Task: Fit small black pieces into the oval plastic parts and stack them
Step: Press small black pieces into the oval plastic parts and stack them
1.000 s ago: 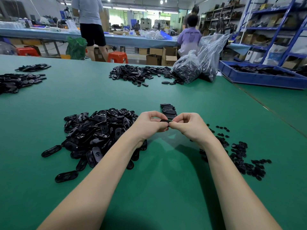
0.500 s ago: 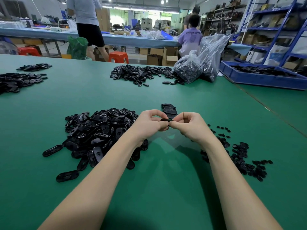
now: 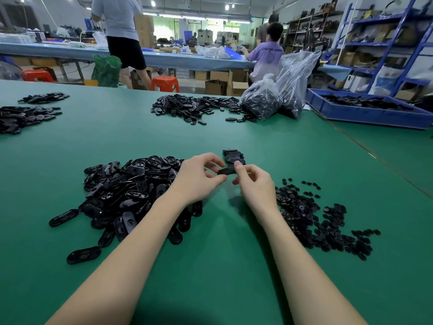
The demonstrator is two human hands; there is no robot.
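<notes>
One black oval plastic part (image 3: 226, 171) is held between both hands above the green table (image 3: 210, 266). My left hand (image 3: 199, 178) pinches its left end with thumb and fingertips. My right hand (image 3: 254, 184) pinches its right end, one fingertip on top. Just behind the hands stands a short stack of oval parts (image 3: 233, 156). A large heap of loose oval parts (image 3: 121, 195) lies to the left. Small black pieces (image 3: 314, 216) are scattered to the right. Whether a small piece sits in the held part is hidden.
More heaps of black parts (image 3: 192, 106) lie at the far middle and far left (image 3: 21, 116). Two clear bags of parts (image 3: 264, 99) and a blue tray (image 3: 365, 111) stand at the back right. People work at a distant table.
The hands have drawn slightly apart, and the oval part between them now shows. My right hand's finger has lifted onto the part's top.
</notes>
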